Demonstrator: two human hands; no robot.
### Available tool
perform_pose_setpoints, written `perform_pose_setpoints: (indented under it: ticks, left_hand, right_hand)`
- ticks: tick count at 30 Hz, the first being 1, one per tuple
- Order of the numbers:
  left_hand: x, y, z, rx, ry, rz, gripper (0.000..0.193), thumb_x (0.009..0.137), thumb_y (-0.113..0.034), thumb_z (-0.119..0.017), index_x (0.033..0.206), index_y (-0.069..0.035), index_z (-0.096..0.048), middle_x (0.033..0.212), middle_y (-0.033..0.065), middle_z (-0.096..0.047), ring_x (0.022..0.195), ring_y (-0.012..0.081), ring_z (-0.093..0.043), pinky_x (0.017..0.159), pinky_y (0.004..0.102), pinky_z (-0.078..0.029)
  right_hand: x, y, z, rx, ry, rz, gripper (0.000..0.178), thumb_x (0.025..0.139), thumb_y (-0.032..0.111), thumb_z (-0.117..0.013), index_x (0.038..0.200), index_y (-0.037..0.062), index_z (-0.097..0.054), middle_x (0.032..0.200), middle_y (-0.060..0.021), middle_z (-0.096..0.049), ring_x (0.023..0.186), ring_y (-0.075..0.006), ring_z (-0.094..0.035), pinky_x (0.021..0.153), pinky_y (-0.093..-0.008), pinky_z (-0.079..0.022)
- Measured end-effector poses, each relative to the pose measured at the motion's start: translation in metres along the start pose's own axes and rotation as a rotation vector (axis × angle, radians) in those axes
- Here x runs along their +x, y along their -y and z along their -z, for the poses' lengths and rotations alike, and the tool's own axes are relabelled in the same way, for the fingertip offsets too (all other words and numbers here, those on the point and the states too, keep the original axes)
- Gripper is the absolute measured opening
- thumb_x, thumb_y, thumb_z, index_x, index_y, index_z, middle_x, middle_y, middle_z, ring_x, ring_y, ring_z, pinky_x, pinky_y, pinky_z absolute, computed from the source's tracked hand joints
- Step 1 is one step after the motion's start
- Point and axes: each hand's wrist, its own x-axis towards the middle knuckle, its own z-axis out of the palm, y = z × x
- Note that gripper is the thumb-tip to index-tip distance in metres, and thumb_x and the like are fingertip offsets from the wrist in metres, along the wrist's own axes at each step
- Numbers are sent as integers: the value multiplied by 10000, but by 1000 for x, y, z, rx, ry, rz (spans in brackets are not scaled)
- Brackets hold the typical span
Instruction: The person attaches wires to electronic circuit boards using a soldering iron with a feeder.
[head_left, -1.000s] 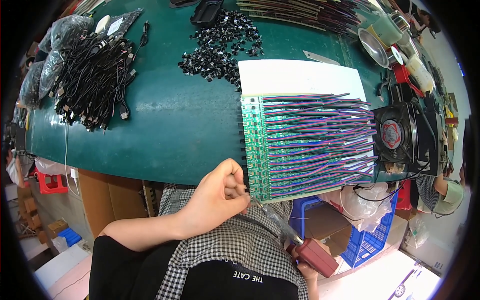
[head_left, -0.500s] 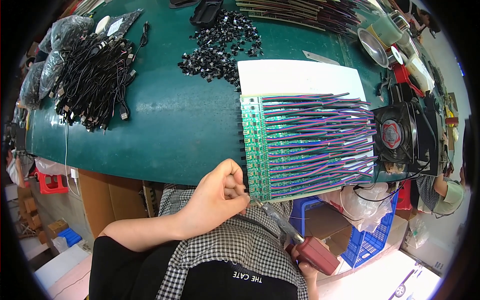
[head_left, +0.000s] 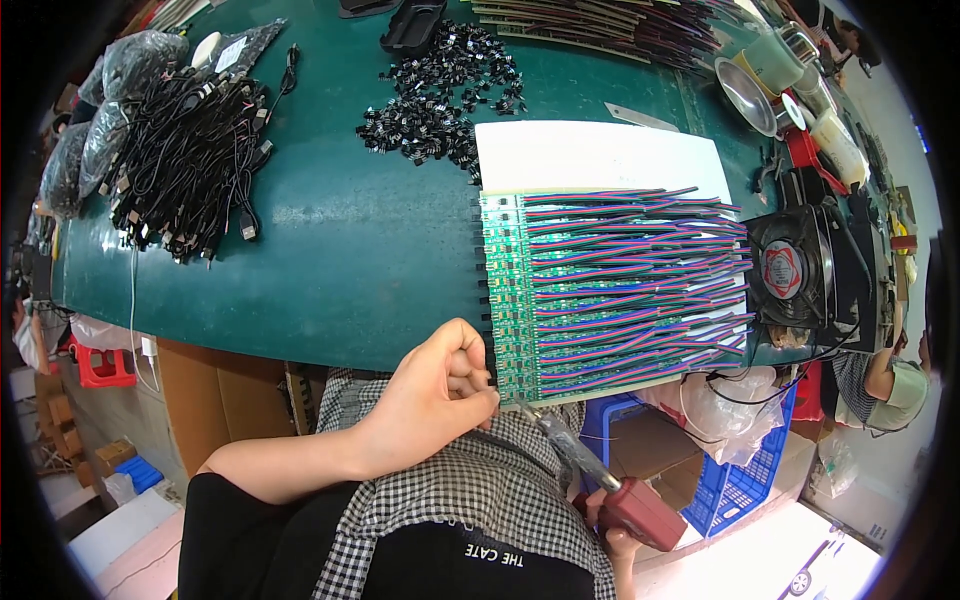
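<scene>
My left hand is closed in a pinch at the near left corner of a green circuit board panel. A bit of a small black connector shows at its fingertips. Similar black parts line the panel's left edge, and rows of red, blue and black wires run off to the right. My right hand, partly hidden, grips a soldering iron by its dark red handle. Its metal shaft slants up left, with the tip close to the panel's near edge, beside my left fingertips; contact cannot be made out.
A white sheet lies under the panel. Loose black connectors are heaped beyond it. Black USB cables pile up at the left. A small fan stands at the right, near a metal bowl. A blue crate sits below the table.
The soldering iron in my right hand has shifted slightly right and its tip has drawn back a little from the panel's corner. My left hand stays where it was.
</scene>
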Motion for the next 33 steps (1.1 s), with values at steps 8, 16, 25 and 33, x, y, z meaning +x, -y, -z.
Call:
perform_pose_setpoints:
  ticks: [8, 16, 25, 33]
  left_hand:
    - [-3, 4, 3, 74, 5, -31, 268, 816, 64, -565, 916, -65, -352, 789, 51, -537, 710, 124, -603, 618, 246, -516]
    - [-10, -3, 22, 156, 60, -120, 265, 809, -76, -643, 936, -27, -415, 729, 54, -556, 653, 79, -536, 581, 242, -449]
    - [-14, -34, 162, 1281, -1221, -360, 231, 788, -103, -630, 968, -52, -494, 915, 112, -552, 855, 305, -563, 684, 399, -471]
    - [-34, -36, 107, 1349, -774, -416, 293, 713, -61, -678, 966, -50, -530, 961, 92, -544, 914, 263, -538, 789, 363, -423]
  right_hand:
    - [24, 27, -17, 334, -21, -111, 582, 725, 492, -709, 863, -56, -567, 607, -82, -598, 470, -132, -543, 420, -239, -393]
    - [48, 19, -25, 696, 27, -128, 764, 729, 451, -721, 1269, 25, -390, 989, -132, -566, 602, -191, -539, 460, -277, -481]
    - [80, 32, -35, 729, -12, -105, 766, 716, 460, -730, 1255, 25, -402, 981, -131, -566, 594, -190, -534, 449, -273, -469]
    - [90, 49, -26, 694, -137, -145, 769, 704, 469, -738, 1242, 25, -412, 974, -130, -566, 587, -189, -530, 439, -270, -458]
